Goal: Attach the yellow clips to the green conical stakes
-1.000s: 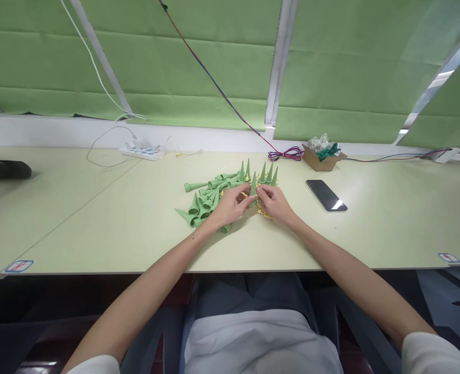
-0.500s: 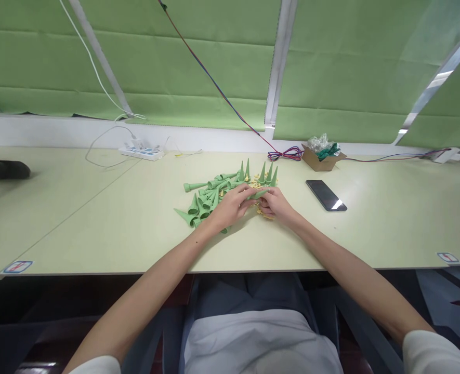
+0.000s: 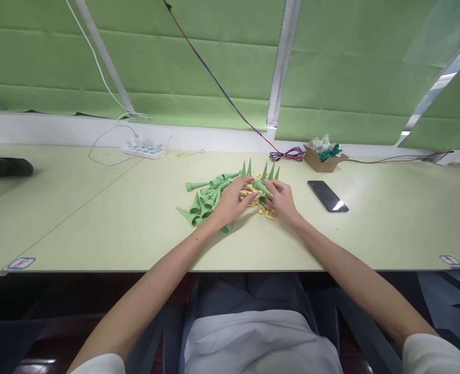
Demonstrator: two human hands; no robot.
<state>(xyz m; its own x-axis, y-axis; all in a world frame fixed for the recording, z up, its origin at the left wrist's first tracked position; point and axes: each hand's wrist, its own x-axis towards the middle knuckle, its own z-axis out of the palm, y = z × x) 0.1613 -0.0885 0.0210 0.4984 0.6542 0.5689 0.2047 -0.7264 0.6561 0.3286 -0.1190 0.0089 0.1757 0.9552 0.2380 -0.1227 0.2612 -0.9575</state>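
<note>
My right hand (image 3: 283,200) is closed on a green plastic cone-shaped spike (image 3: 261,187), its wide end tilted toward the left. My left hand (image 3: 235,200) is open, thumb and fingers apart, just left of that spike and not holding it. A heap of similar green spikes (image 3: 204,202) lies beside and partly under my left wrist. Small yellow plastic pieces (image 3: 267,212) are spread on the table between and below my hands. Beyond my hands several green spikes (image 3: 264,170) stand upright, points up.
A black phone (image 3: 327,196) lies right of my hands on the pale table (image 3: 97,228). Behind it stands a small cardboard box (image 3: 319,163) with clear and green plastic, beside a coiled cable (image 3: 288,154). A power strip (image 3: 144,151) sits at the back left.
My left hand has let go of the green spike and opened, moving slightly left. The spike has turned in my right hand, so its wide end now faces left.
</note>
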